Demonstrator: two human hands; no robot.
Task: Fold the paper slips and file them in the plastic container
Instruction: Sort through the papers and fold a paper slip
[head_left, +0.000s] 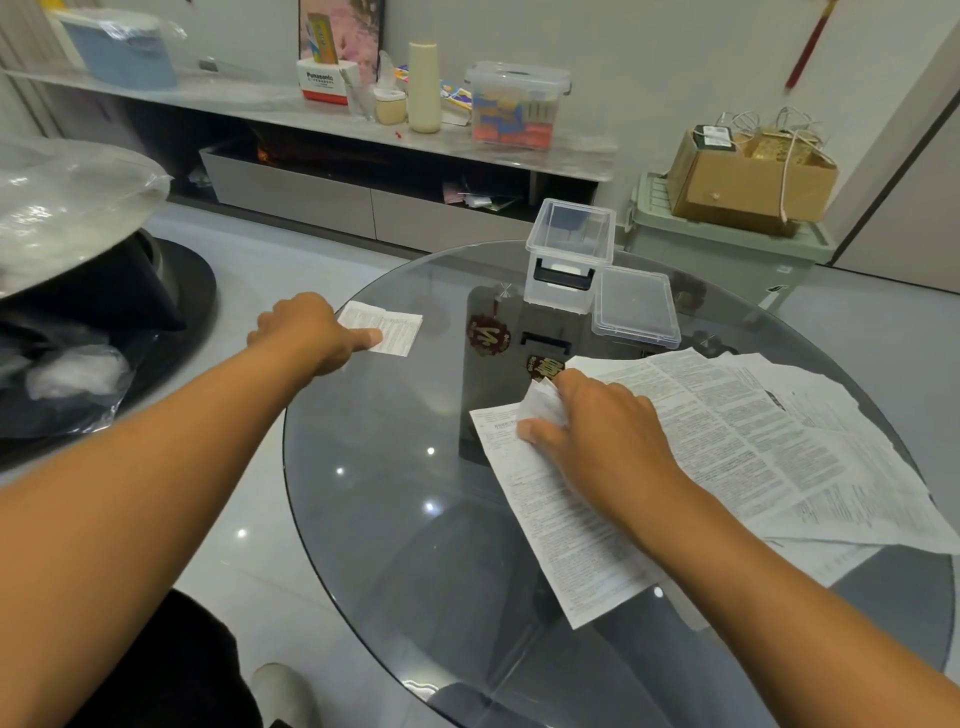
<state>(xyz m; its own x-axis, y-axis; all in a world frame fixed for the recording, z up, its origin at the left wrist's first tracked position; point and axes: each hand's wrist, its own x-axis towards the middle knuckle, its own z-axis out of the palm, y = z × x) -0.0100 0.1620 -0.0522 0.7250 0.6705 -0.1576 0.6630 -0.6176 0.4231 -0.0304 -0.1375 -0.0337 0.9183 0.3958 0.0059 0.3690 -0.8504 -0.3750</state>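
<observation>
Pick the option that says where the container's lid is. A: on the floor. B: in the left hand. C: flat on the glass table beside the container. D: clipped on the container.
C: the clear lid lies flat on the glass table, right beside the open plastic container.

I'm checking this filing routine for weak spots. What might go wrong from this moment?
1. The folded slip lies near the glass table's edge under the left hand; a push may slide it off.
2. The right hand lifts one sheet's corner; it may crumple.
3. The open container stands far back, so reaching may nudge it.
</observation>
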